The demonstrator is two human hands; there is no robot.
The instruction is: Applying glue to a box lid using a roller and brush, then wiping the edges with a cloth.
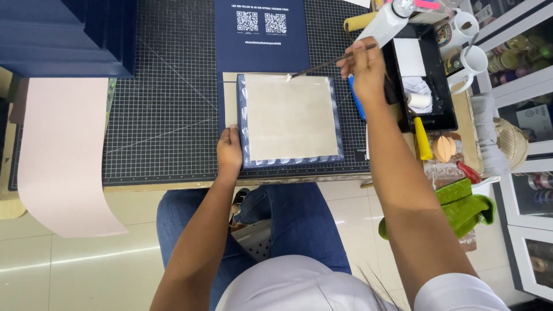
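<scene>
Board [290,118], square, pale grey-beige face, lying flat on dark blue paper [288,162] whose edges show as a frame around it; white wet-looking streaks along the blue border on left, bottom and right sides. Sits near the front edge of a black gridded cutting mat [173,109], centre of the worktable. Small white dab at the board's top edge, right where the brush tip touches.

Right hand [365,64] pinches a thin dark-handled brush [331,62], fingers pressed together around the handle, bristle end angled down-left to the board's top edge. Left hand [229,151] rests at the bottom-left corner of the blue border, fingers curled and pressing down on the edge, holding nothing.

Behind the board: a dark blue printed sheet [262,34] lying flat on the mat. Far left: stacked dark blue boxes [66,37] and a long pale pink paper strip [60,155] hanging over the table edge. Right of the board: black tray [443,86] with a small white roller [419,101] inside, yellow-handled tool [423,140] just beside it, two white mugs [466,46] behind the tray, green cloth [464,204] at the table's front right. Blue jeans visible below the table.
</scene>
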